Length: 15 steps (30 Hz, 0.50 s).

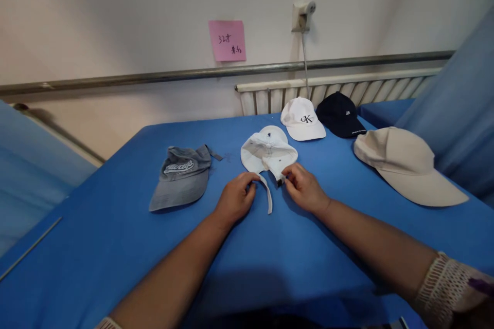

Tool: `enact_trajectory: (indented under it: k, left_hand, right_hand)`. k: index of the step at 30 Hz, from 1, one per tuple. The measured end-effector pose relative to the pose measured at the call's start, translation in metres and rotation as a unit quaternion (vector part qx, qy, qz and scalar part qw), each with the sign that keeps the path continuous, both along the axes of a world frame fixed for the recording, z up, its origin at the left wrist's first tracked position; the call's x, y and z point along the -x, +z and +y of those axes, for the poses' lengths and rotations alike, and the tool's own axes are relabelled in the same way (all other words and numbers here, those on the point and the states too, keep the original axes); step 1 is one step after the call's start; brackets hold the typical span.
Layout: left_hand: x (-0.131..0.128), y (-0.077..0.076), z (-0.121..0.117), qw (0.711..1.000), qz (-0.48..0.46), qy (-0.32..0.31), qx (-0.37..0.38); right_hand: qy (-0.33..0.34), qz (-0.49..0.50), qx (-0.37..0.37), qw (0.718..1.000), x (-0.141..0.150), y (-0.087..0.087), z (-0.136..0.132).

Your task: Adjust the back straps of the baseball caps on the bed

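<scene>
A pale cap (267, 146) lies in the middle of the blue-covered table, its brim pointing away from me and its back strap undone. My left hand (237, 196) pinches the long loose strap at the cap's left rear, and the strap's free end hangs to the right of my fingers. At the right rear, my right hand (303, 186) grips the cap's edge between thumb and fingers, beside a small dark buckle (280, 182). The two strap ends are apart.
To the left sits a grey cap (183, 175) with white lettering. Behind and right are a white cap (303, 119), a black cap (339, 114) and a large beige cap (401, 157). A radiator (278, 97) and metal rail (154, 78) run along the wall, near a pink note (227, 41).
</scene>
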<state>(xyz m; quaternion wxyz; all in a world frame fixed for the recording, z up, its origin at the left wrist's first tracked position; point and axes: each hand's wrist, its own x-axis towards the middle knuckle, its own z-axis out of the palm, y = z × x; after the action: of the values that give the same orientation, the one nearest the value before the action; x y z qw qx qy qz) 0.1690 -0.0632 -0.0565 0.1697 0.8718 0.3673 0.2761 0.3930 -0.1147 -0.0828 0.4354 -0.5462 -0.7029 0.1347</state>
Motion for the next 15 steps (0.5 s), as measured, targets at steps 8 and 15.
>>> enact_trajectory:
  k: [8,15]
  left_hand:
    - [-0.011,0.001,0.008,0.992,0.066,-0.096,-0.052]
    - [-0.018,0.003,0.004,0.994,0.081,-0.065,-0.032]
  right_hand:
    - [0.108,0.016,0.063,0.992,-0.008,-0.008,0.017]
    - [0.129,-0.068,0.073,0.987,-0.010,0.002,0.010]
